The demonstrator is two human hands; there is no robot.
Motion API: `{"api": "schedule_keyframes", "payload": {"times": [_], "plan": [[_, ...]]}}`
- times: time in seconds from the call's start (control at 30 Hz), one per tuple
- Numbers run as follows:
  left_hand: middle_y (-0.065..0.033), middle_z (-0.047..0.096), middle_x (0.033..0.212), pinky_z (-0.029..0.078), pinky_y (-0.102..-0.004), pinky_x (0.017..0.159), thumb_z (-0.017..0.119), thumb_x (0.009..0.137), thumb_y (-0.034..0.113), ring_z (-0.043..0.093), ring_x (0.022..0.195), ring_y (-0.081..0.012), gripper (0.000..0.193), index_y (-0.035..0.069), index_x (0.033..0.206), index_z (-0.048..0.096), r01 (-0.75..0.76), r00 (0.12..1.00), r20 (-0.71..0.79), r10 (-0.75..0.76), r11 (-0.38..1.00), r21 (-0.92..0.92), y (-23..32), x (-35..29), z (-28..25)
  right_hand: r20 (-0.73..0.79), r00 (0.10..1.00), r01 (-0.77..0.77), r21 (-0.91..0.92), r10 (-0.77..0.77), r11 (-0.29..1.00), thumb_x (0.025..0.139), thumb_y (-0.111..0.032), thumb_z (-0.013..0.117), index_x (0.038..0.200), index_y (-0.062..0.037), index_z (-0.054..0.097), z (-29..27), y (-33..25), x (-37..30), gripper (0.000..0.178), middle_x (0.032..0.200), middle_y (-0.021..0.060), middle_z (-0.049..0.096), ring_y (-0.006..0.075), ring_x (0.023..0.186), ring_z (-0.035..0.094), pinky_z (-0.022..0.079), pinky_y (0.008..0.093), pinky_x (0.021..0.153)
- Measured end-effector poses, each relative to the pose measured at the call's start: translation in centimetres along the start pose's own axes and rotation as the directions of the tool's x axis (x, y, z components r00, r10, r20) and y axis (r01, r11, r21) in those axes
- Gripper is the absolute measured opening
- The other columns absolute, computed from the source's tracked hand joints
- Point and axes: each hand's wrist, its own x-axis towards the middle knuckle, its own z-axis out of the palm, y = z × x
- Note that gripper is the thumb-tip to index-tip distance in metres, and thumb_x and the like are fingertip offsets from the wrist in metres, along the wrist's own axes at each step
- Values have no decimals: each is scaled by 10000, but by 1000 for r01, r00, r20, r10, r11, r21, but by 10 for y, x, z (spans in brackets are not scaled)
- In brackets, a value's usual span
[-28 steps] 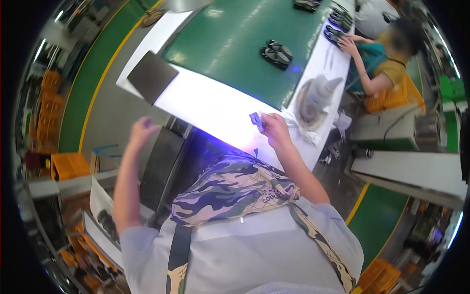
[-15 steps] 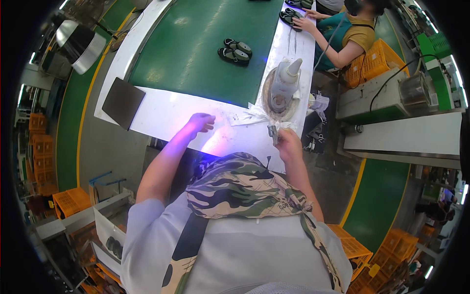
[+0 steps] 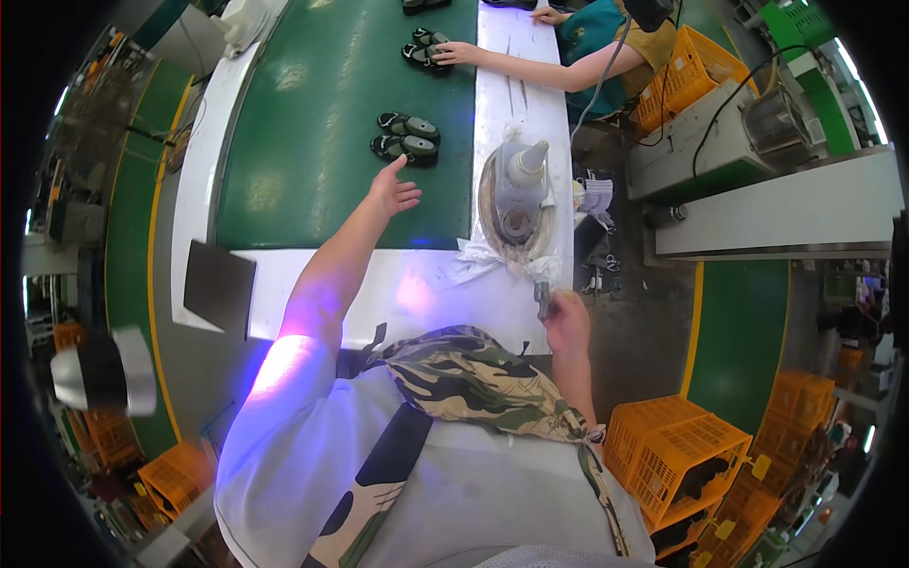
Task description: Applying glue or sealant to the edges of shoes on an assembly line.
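My left hand (image 3: 394,192) is stretched out over the green belt (image 3: 322,204), open and empty, its fingers spread. Just beyond its fingertips lies a pair of dark green and black sandals (image 3: 407,139); fingers and shoes look very close, and I cannot tell whether they touch. My right hand (image 3: 568,322) is closed near the right edge of the white table (image 3: 379,293). Its fingers grip a small grey metal piece (image 3: 542,298) whose kind I cannot make out. Ahead of that hand, a greyish-white bottle with a cone nozzle (image 3: 523,185) rests on a stained round dish with crumpled white cloth (image 3: 473,263).
Farther up the belt, a co-worker's hand (image 3: 456,54) touches another sandal pair (image 3: 422,49). A dark flat panel (image 3: 218,286) stands at the table's left corner. Orange crates (image 3: 672,450) stand at my right. A white bench (image 3: 786,204) lies across the aisle.
My left hand has reached forward from the white table over the belt to the sandals. The sandals sit nearer to me. My right hand keeps its grip. The co-worker's hand has reached over the belt.
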Motion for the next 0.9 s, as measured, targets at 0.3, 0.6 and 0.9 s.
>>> {"api": "schedule_keyframes", "payload": {"times": [0.3,0.6,0.9], "plan": [[-287,420,1450,434,-545,1029,681,756,696,504,1267,-438,1063,38,1499,302,191,977,-117,-179,976,101,51,88,33,-255,966,34,-10,-36,999,922,-106,617,946,-56,569,1,18,-27,73,860,52,614,183,733,575,462,350,607],[-225,597,1248,495,-553,985,617,758,80,629,1093,-397,537,20,1277,494,48,977,210,-30,995,-82,13,98,-35,-185,983,0,-85,-16,996,916,-89,625,932,-79,576,21,14,-23,53,856,35,618,164,749,585,465,336,626],[-126,631,1244,469,-485,1040,726,719,91,601,1183,-312,651,31,1324,493,-327,657,628,418,908,-262,3,-93,-38,84,996,57,-246,-37,968,890,-50,656,1041,-59,574,58,-17,23,173,939,29,638,171,869,651,544,344,776]]}}
